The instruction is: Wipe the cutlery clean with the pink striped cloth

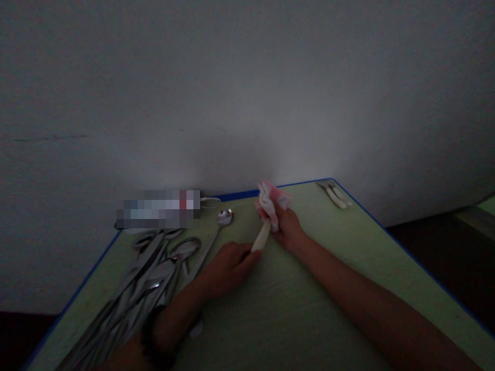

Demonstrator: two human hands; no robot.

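My left hand [234,265] is closed on the pale handle of a piece of cutlery [261,236], held above the table. Its far end is hidden inside a pink and white cloth [270,198], so I cannot tell its kind. My right hand [288,226] grips the cloth, folded around that end. Just left of my left hand lies a long-handled metal spoon [224,217], bowl toward the wall. A heap of metal spoons and other cutlery [154,278] spreads over the left side, partly behind my left forearm.
Two forks with cream handles [336,197] lie at the table's far right corner. A blurred-out object [158,210] with a white cord [212,200] sits at the back left. The green table [309,309] has a blue edge and meets a grey wall [247,93].
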